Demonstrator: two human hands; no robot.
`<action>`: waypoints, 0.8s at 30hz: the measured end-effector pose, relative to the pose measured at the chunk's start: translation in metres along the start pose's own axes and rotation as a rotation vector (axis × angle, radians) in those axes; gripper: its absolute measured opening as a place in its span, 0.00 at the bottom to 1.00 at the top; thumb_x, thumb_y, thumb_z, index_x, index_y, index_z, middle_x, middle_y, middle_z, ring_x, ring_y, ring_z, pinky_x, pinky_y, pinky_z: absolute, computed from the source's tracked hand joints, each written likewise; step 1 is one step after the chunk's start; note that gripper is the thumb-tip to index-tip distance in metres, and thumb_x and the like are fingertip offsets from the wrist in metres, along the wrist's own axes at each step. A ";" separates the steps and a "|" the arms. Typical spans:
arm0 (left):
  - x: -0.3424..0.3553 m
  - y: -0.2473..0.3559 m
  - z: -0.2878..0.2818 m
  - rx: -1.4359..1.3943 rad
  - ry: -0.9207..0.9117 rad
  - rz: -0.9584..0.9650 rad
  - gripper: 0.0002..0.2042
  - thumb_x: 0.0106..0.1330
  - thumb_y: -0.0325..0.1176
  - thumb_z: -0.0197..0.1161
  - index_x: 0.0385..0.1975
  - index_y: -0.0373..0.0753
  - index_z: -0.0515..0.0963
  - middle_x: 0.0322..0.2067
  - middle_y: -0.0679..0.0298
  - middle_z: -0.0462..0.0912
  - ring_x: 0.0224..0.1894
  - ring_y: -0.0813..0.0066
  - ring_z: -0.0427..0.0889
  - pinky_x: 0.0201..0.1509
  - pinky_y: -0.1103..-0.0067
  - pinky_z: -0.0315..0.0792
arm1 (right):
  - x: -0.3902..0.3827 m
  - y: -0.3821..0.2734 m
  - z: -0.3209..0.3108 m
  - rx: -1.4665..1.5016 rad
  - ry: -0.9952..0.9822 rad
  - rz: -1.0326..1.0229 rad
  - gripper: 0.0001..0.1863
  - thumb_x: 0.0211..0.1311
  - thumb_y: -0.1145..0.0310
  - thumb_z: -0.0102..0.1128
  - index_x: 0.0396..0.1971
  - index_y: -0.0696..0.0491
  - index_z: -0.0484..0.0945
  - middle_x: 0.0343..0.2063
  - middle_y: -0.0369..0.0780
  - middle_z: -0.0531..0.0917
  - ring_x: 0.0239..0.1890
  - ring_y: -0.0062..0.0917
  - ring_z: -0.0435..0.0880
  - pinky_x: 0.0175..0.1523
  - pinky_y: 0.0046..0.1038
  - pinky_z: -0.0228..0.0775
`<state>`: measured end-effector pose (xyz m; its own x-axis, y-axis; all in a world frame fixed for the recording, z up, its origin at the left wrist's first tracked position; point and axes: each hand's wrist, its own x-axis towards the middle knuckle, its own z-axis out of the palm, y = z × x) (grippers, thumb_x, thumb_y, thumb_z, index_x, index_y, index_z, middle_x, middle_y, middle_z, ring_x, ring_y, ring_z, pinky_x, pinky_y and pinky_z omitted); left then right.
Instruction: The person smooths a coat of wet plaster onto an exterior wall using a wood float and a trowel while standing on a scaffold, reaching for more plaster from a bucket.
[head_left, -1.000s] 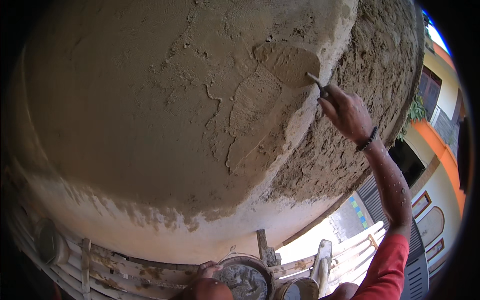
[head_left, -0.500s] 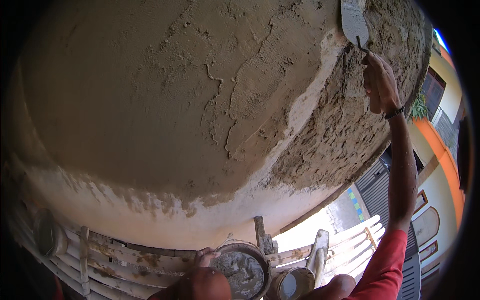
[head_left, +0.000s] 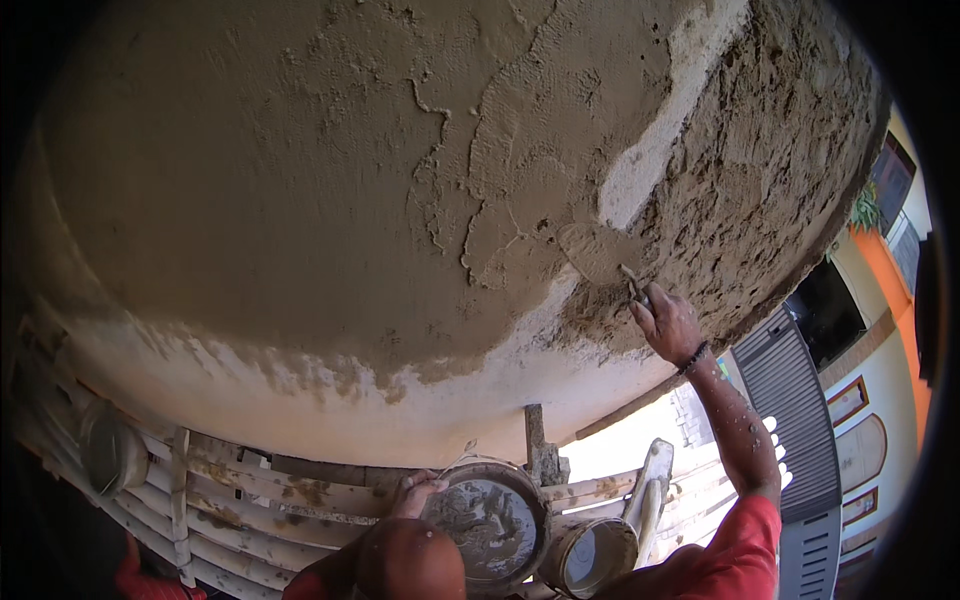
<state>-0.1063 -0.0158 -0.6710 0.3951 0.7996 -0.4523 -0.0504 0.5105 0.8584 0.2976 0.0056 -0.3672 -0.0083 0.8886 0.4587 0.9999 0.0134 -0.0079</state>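
My right hand (head_left: 670, 322) grips a trowel by its handle. The trowel blade (head_left: 595, 252) lies against the wall, smeared with wet mortar, where the smoother plaster (head_left: 300, 200) meets a bare pale strip (head_left: 645, 165) and rough brown mortar (head_left: 770, 160). Low in the view, my left hand (head_left: 415, 492) is closed on the rim of a round bucket (head_left: 541, 530), its fingers partly hidden. Grey wet mortar (head_left: 488, 525) fills much of the bucket.
A smaller bucket (head_left: 622, 560) stands just right of the mortar bucket. Bamboo slats (head_left: 270, 490) run below the wall, with another bucket (head_left: 125, 455) at far left. An upright post (head_left: 535, 440) stands behind the buckets. Beyond the wall edge is a grey gate (head_left: 790, 410).
My right hand has brought the trowel down and left from the upper right of the wall, and its blade now lies on the seam. My left hand stays at the bucket rim.
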 end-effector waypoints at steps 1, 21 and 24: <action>-0.001 0.000 -0.001 -0.043 -0.004 -0.054 0.10 0.47 0.31 0.68 0.29 0.37 0.79 0.30 0.67 0.81 0.42 0.76 0.74 0.52 0.79 0.63 | -0.006 0.010 -0.002 -0.022 0.018 0.013 0.15 0.66 0.58 0.51 0.29 0.55 0.68 0.17 0.50 0.75 0.24 0.49 0.77 0.29 0.43 0.67; 0.025 -0.033 -0.011 -0.033 -0.132 0.067 0.07 0.54 0.31 0.65 0.29 0.35 0.81 0.27 0.66 0.83 0.37 0.81 0.78 0.47 0.82 0.68 | 0.110 -0.102 -0.082 0.903 0.286 0.061 0.17 0.70 0.54 0.50 0.25 0.51 0.67 0.09 0.28 0.66 0.08 0.10 0.62 0.12 0.15 0.51; 0.023 -0.031 -0.011 -0.148 -0.174 0.036 0.08 0.54 0.31 0.65 0.30 0.35 0.81 0.28 0.67 0.82 0.37 0.81 0.78 0.47 0.82 0.68 | 0.091 -0.128 -0.013 0.421 0.063 -0.092 0.17 0.67 0.55 0.53 0.28 0.53 0.68 0.14 0.38 0.76 0.14 0.29 0.77 0.19 0.32 0.69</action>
<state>-0.1058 -0.0103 -0.7109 0.5422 0.7580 -0.3627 -0.1959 0.5337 0.8226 0.1694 0.0787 -0.3127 -0.0829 0.8456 0.5274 0.9021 0.2885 -0.3208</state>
